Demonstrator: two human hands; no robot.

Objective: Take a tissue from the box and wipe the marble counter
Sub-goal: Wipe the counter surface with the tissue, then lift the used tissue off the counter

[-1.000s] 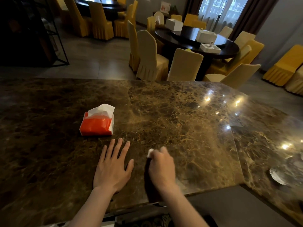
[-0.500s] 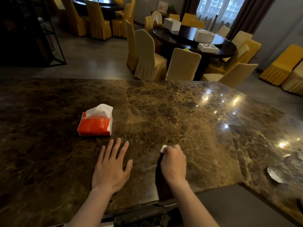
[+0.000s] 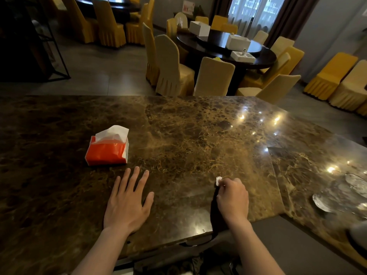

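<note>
Orange tissue pack (image 3: 106, 151) was seen standing on marble counter (image 3: 188, 135), white sheet raised from top. Left hand (image 3: 127, 203) was laid flat just beside it, fingers spread apart. Right hand (image 3: 232, 199) was pressed to counter, fingers clamped on wadded tissue (image 3: 218, 180).

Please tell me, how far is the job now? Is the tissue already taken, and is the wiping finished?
Done: a tissue is out of the orange tissue pack and bunched in the right hand.
In hand: that hand presses it on the marble counter near the front edge; the left hand lies flat, fingers spread.
Left: whether the far and left parts are wiped cannot be told.
</note>
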